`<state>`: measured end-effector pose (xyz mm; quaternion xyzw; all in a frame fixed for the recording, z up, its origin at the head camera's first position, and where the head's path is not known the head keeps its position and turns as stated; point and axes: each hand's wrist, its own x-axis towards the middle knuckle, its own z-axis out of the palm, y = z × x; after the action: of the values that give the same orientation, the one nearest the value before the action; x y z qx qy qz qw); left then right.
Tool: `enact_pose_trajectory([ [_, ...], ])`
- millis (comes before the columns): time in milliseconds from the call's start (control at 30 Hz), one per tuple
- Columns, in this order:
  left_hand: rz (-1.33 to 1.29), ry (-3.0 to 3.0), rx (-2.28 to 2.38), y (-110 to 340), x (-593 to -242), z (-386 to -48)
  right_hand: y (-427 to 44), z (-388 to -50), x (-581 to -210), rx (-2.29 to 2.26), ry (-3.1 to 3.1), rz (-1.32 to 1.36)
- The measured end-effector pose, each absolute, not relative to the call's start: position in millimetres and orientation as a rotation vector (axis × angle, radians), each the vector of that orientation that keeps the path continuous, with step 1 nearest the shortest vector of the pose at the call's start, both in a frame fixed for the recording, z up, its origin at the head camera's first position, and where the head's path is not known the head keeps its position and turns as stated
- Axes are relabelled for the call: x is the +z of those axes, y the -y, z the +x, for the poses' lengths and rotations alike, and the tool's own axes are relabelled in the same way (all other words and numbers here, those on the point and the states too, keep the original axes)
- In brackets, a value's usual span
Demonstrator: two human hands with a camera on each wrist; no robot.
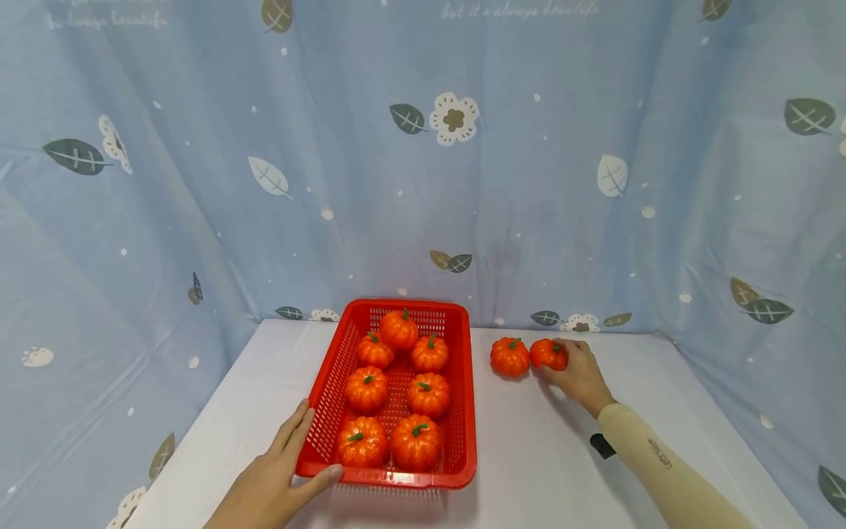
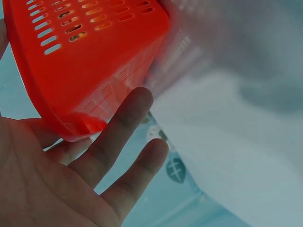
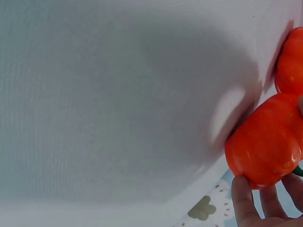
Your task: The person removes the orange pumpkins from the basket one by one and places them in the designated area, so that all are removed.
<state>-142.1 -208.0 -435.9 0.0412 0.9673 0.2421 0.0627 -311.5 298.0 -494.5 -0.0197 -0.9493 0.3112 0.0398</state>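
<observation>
A red plastic basket with slotted walls stands on the white table, holding several small orange toy pumpkins with green stems. My left hand rests at its near left corner, thumb on the front rim and fingers stretched along the left wall. In the left wrist view, those fingers are extended beside the basket. To the basket's right, my right hand grips a toy pumpkin from its right side. The right wrist view shows fingertips around this pumpkin. Another pumpkin sits just left of it.
A blue curtain printed with leaves and flowers hangs behind and at both sides of the white table. A small black object shows beside my right wrist.
</observation>
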Motion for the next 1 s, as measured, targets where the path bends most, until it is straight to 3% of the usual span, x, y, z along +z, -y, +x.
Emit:
enact_pose_trajectory([
  [533,0.115,-2.921,0.731,208.1,-434.8,-141.4,-291.8,-304.6,-483.2,0.960,2.873,-0.111],
  [767,0.111,-2.918,0.724,207.8,-435.0,-142.1,-269.4,-306.8,-450.1,1.019,2.626,0.143],
  [1000,0.110,-2.916,0.731,207.0,-434.4,-142.5,-215.1,-308.7,-408.6,1.160,2.627,0.399],
])
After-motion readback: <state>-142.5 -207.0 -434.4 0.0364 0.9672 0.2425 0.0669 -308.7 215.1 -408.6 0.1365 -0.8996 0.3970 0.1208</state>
